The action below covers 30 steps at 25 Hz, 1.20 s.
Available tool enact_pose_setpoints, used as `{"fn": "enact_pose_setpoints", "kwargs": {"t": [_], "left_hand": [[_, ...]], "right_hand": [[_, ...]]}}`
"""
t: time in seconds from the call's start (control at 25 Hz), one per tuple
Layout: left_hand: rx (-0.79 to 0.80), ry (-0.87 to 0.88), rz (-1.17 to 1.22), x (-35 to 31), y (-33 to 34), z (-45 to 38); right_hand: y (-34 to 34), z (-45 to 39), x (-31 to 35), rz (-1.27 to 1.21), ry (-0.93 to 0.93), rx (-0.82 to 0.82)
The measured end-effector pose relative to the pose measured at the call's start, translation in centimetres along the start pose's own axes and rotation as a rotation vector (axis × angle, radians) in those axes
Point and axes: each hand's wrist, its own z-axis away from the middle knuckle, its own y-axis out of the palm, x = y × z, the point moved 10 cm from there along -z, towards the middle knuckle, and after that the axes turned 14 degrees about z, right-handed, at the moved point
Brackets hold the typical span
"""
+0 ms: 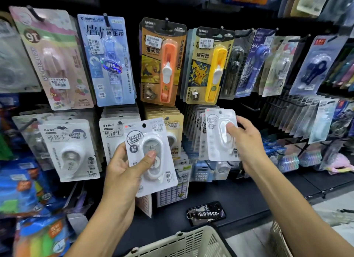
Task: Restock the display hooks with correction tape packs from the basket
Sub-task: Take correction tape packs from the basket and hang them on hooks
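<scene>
My left hand point(125, 167) grips a white correction tape pack point(151, 155) in front of the lower row of the display, thumb across its blister. My right hand point(244, 139) holds a second white correction tape pack point(218, 134) against a row of matching packs on a lower hook point(197, 130), thumb on the blister. The beige slotted basket point(183, 243) sits at the bottom centre; its contents are hidden from view.
Upper hooks carry pink, blue, orange and yellow stationery packs point(164, 63). White BoBo tape packs point(70, 151) hang at lower left. A phone with a key tag point(206, 213) lies on the dark shelf. Bare wire hooks point(251, 107) stick out at right.
</scene>
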Motion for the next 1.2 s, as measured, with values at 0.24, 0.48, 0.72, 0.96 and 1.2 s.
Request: {"fn": "enact_pose_setpoints", "kwargs": {"t": [0.24,0.48,0.72,0.96,1.2], "left_hand": [[0.0,-0.004,0.013,0.3,0.2,-0.3],[0.08,0.008,-0.06,1.3,2.1,-0.6],[0.297,-0.037,-0.417,3.5,6.9,-1.6],[0.307,0.434,-1.588,1.6,5.2,-3.8],[0.324,0.439,-1.648,2.3,4.2,-4.6]], "right_hand": [[-1.2,-1.1,-1.0,0.137,-0.007,0.005],[0.4,3.3,4.6,0.666,-0.347,-0.214],[7.8,6.5,4.2,-0.104,-0.243,0.414],[-0.6,0.2,0.2,-0.082,0.013,-0.039],[-1.4,-1.0,-0.7,0.012,0.001,0.031]]}}
